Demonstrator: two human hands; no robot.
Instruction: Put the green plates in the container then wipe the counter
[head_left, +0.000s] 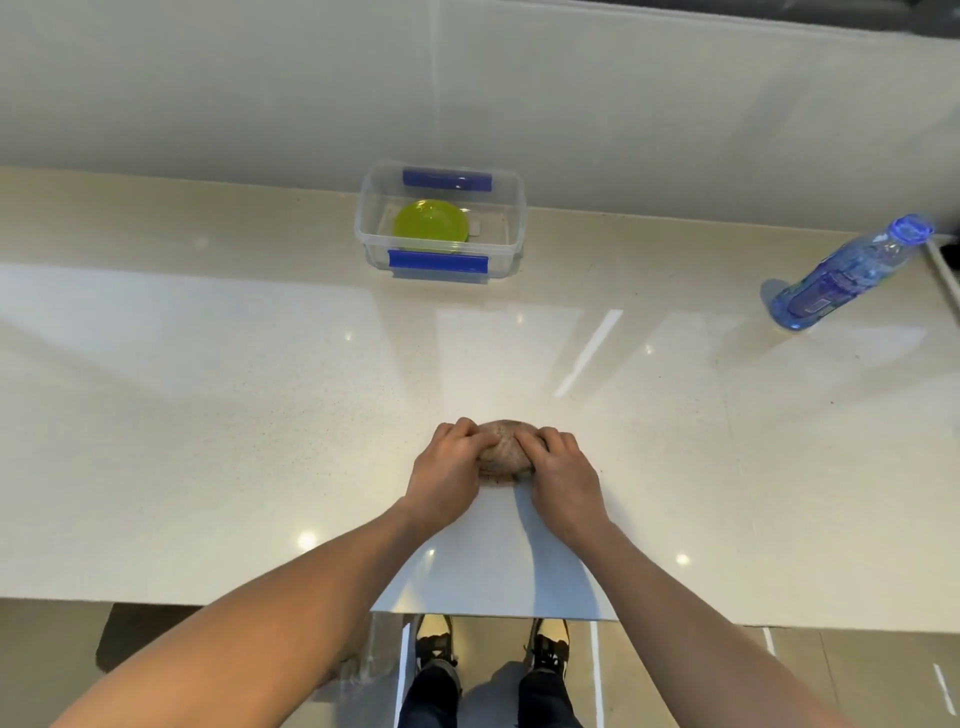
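From my feed, both hands are bunched on a brownish cloth (504, 451) near the front edge of the counter (208, 415): left hand (447, 475) and right hand (563, 475) each grip it with curled fingers, pressing it down. The green plates (430, 224) sit stacked inside the clear container (511, 218) at the far side, centre-left by the wall. A blue water bottle (847, 273) stands far right.

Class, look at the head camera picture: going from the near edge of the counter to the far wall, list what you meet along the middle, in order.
left hand and right hand side by side gripping the brown cloth → bare counter → clear container with green plates inside → wall
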